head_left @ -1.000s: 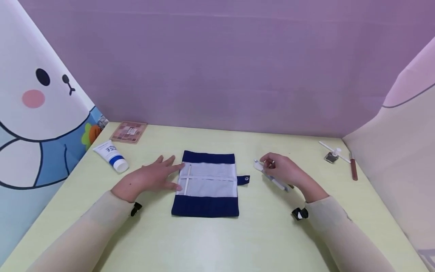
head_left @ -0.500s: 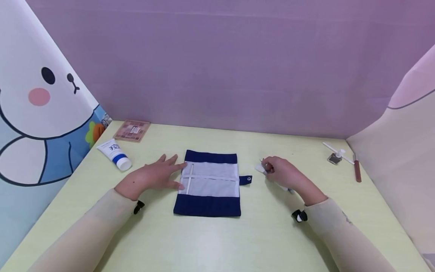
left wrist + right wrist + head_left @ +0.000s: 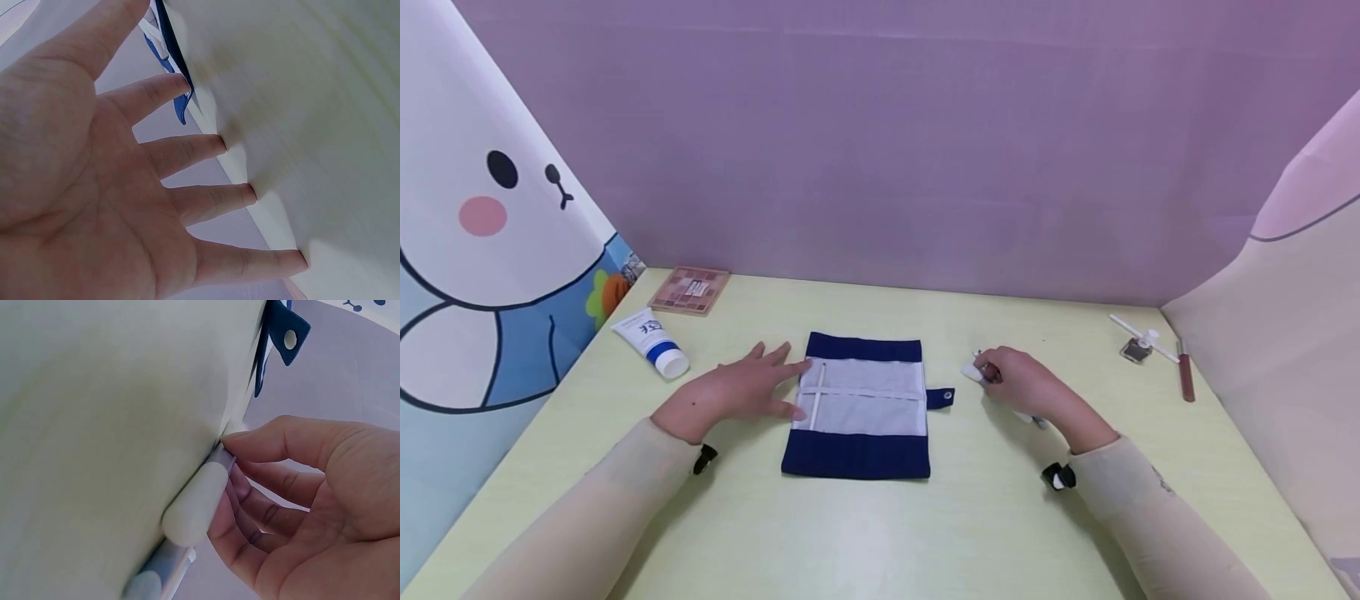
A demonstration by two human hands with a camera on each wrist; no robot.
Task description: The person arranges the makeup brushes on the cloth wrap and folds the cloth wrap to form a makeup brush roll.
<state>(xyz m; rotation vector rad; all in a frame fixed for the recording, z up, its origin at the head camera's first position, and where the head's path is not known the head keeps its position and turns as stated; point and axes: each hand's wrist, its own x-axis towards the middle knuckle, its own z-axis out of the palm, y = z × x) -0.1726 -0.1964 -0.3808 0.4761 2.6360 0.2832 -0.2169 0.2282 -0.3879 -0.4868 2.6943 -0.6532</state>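
A dark blue roll-up pouch (image 3: 857, 404) with a grey lining lies open flat on the pale green table (image 3: 880, 533). A thin white stick (image 3: 815, 396) is tucked under its strap near the left edge. My left hand (image 3: 737, 387) lies flat on the table, and its straight fingertips touch the pouch's left edge (image 3: 169, 44). To the right of the pouch's snap tab (image 3: 940, 397), my right hand (image 3: 1022, 379) curls its fingers round a white cosmetic pen (image 3: 195, 506) that lies on the table. Only the pen's white tip (image 3: 973, 372) and its far end show in the head view.
An eyeshadow palette (image 3: 689, 290) and a white tube with a blue band (image 3: 651, 342) lie at the back left. At the back right are a small dark pot with a white stick (image 3: 1138, 343) and a reddish-brown pencil (image 3: 1184, 377). Panels wall the table at the back and on both sides.
My right hand has closed further over the white pen, so less of it shows. The left hand and the pouch have stayed where they were.
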